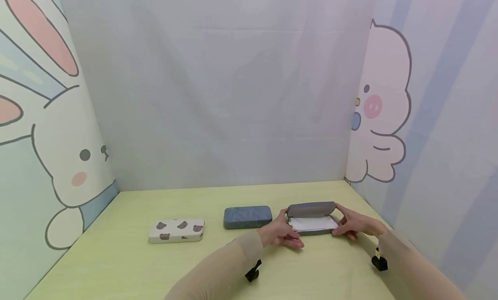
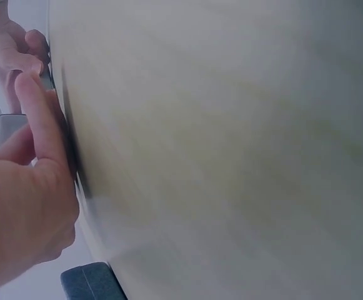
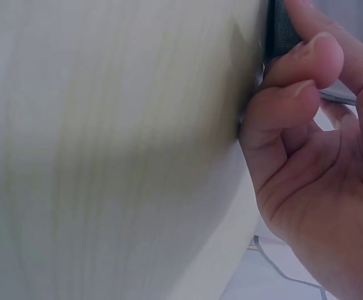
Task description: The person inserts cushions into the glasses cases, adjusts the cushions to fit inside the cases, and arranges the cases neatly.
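A grey glasses case [image 1: 311,209] stands with its lid raised at the right of the table, and something white and flat [image 1: 313,223] lies inside. My left hand [image 1: 279,232] holds the case's left end, fingers at the lid corner and the front edge. At the other end my right hand [image 1: 355,223] grips it, one finger up at the lid and another digit low at the base. In the left wrist view, part of the lid [image 2: 9,128] shows behind my left hand. The right wrist view has curled fingers [image 3: 281,109] beside the dark case edge [image 3: 284,31].
Just left of my left hand lies a closed blue case [image 1: 247,217]. Farther left is a white case with brown bear heads [image 1: 177,231]. All of them are on a pale yellow table [image 1: 128,265]. A grey curtain [image 1: 218,97] closes off the back, with printed cartoon panels at both sides.
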`<state>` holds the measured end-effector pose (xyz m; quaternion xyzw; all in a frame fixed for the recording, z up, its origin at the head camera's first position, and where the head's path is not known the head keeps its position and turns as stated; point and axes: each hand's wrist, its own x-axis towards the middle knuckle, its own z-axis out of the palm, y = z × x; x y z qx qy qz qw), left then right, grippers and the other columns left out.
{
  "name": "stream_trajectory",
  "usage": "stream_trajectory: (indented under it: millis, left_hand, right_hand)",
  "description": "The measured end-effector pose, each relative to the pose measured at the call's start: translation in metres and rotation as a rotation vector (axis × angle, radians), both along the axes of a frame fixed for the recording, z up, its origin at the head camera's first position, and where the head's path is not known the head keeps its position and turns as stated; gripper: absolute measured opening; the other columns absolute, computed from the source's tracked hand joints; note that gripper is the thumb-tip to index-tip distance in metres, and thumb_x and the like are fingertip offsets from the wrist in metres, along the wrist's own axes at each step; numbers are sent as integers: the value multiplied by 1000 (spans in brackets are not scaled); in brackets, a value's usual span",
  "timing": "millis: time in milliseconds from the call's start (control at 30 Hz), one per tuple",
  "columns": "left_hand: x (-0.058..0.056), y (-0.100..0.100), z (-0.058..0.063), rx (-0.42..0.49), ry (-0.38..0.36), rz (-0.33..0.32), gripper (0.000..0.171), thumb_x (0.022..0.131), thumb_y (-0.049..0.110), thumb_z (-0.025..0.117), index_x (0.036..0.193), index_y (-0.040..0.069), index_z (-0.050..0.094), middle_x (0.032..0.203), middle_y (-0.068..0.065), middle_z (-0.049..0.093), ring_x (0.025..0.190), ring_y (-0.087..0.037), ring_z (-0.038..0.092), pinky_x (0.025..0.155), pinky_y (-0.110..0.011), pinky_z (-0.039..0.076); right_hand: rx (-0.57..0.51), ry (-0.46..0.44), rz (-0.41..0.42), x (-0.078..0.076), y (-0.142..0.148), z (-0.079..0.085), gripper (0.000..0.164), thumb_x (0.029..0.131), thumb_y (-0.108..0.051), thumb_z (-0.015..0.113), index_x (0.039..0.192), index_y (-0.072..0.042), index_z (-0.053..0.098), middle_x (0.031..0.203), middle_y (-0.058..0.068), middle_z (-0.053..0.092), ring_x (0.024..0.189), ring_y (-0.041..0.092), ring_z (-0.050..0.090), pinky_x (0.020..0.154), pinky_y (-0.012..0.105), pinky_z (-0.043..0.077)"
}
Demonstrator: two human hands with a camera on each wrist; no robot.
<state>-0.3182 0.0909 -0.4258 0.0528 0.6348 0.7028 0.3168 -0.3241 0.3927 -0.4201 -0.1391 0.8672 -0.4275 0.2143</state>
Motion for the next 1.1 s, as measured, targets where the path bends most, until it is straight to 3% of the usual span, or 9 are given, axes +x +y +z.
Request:
stream_trajectory:
  millis: [233,400,733,1100]
  left_hand:
    - [-2,1,-2,17,-20,2,97,83,-20,58,152,25,7,98,-37,66,69,-35,73,60,-36,62]
    - [-2,2,-3,18,-23,11,93,83,-20,58,150,24,10,91,-31,69,75,-40,72,61,-38,62]
    - [-2,2,-3,27,-3,8,86,85,-19,58,146,23,14,95,-36,67,70,-36,73,62,-38,62]
    - [1,3,-3,16,27,25,82,83,-21,58,140,23,20,87,-31,67,74,-41,72,65,-41,62]
  right_hand:
    - [-12,-15,3,0,1,1,113,86,-23,73,150,-3,-18,70,0,56,45,7,48,45,20,45]
    - [-26,-14,-4,0,2,-1,113,87,-23,73,150,-4,-19,71,1,57,45,7,48,45,21,46]
    - [-27,-3,-9,-1,3,-3,115,87,-24,73,149,-3,-21,72,1,57,45,7,48,44,21,45]
    - [-53,10,11,8,-1,2,107,89,-19,70,150,-4,-18,73,4,56,47,8,52,45,21,47]
